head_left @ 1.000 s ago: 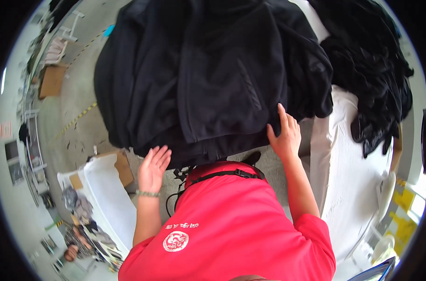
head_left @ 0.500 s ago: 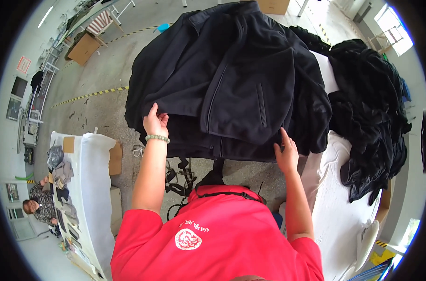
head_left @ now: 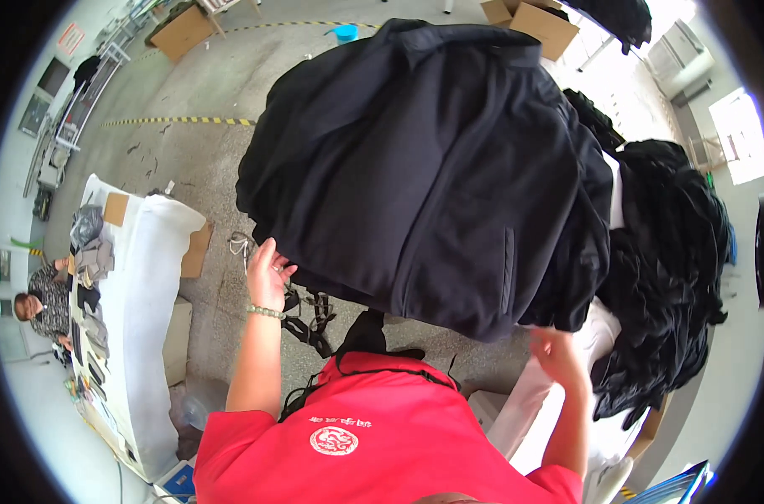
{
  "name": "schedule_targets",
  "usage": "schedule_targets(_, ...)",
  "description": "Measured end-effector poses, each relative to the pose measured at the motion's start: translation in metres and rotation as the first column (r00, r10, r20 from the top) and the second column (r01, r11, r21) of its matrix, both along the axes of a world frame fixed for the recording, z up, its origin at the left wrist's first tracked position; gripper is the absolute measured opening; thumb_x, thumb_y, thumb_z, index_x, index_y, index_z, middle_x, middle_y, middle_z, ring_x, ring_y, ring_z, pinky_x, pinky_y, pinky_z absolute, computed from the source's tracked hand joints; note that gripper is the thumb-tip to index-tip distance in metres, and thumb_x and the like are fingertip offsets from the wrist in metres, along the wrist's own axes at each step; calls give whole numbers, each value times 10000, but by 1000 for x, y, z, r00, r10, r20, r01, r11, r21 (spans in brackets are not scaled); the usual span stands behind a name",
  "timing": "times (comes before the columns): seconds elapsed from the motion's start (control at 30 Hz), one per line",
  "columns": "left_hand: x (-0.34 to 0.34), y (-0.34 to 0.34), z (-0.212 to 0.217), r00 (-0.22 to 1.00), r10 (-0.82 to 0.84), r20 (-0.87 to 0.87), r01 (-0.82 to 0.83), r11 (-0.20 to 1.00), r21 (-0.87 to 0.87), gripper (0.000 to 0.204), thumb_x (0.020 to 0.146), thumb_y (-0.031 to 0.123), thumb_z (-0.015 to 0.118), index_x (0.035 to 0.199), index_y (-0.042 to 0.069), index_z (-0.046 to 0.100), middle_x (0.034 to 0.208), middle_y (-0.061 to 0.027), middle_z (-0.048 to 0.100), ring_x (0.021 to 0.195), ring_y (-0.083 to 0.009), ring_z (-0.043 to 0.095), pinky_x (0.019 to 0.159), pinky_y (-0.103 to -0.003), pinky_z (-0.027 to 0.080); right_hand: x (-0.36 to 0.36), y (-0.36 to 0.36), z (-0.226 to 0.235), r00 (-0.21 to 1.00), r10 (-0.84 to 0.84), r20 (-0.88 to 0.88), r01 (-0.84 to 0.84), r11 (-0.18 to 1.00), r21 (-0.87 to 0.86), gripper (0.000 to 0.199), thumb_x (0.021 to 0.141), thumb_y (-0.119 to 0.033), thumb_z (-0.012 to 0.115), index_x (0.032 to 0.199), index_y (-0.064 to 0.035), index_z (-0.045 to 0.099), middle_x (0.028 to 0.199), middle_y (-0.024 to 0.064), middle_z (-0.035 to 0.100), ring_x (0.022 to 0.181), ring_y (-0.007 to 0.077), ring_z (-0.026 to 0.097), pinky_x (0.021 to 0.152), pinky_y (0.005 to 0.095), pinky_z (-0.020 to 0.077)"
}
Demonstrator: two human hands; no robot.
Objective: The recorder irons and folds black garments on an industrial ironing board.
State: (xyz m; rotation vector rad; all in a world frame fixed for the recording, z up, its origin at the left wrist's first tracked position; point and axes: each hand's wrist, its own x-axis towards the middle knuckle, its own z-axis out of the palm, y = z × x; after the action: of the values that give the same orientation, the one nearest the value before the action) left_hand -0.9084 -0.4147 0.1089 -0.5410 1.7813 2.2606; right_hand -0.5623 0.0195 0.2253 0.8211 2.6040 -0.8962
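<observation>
A large black zip-front jacket spreads out in front of me, its collar away from me and its hem toward my body. A slanted pocket opening shows on its right front panel. My left hand, with a green bead bracelet at the wrist, has its fingers closed on the hem's left corner. My right hand is at the hem's right end, by a sleeve; its fingertips are blurred and partly hidden against the dark cloth. What supports the jacket is mostly covered by it.
A heap of black garments lies on the white-covered table at right. Another white-covered table stands at left, a person beyond it. Black straps lie on the floor near me. Cardboard boxes and a blue dipper are farther off.
The jacket's front panels have come down toward me and now cover most of the dark layer seen under the hem. Both hands sit lower; my right hand has shifted right. The view has moved.
</observation>
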Motion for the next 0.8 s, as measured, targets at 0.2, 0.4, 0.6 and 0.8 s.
schedule_targets(0.2, -55, -5, -33, 961, -125, 247, 13, 911, 411, 471, 950, 348, 700, 1291, 34, 616, 1210, -100, 699, 1117, -262, 661, 968, -437, 547, -312, -9, 23, 808, 333, -486, -247, 940, 233, 302, 937, -173, 686, 1197, -21, 665, 959, 138, 708, 858, 275, 702, 786, 341, 550)
schedule_targets(0.4, -92, -2, -37, 944, -9, 330, -164, 856, 491, 422, 974, 259, 668, 1300, -3, 605, 1244, -139, 688, 1146, -305, 654, 1013, -446, 523, -579, 10, -17, 975, 145, -168, -37, 853, 520, 509, 863, -447, 694, 1178, -47, 672, 1139, 189, 728, 1077, 377, 698, 895, 454, 564)
schedule_targets(0.6, 4, -23, 8, 701, 265, -662, -549, 792, -265, 342, 932, 120, 698, 1244, -6, 637, 1107, -155, 697, 909, -284, 674, 825, -379, 564, -652, 110, 38, 583, 192, -789, 136, 935, 328, 348, 905, -263, 666, 1028, 61, 699, 912, 159, 736, 799, 243, 709, 718, 341, 563)
schedule_targets(0.8, -4, -1, 1, 118, -855, -505, -285, 458, -842, 505, 769, 35, 663, 1259, 153, 702, 1156, -148, 640, 824, -253, 642, 690, -348, 522, -591, 237, -9, 535, -369, -760, 356, 914, -193, 242, 918, -216, 665, 1021, -15, 749, 803, 81, 670, 647, 170, 619, 581, 324, 491)
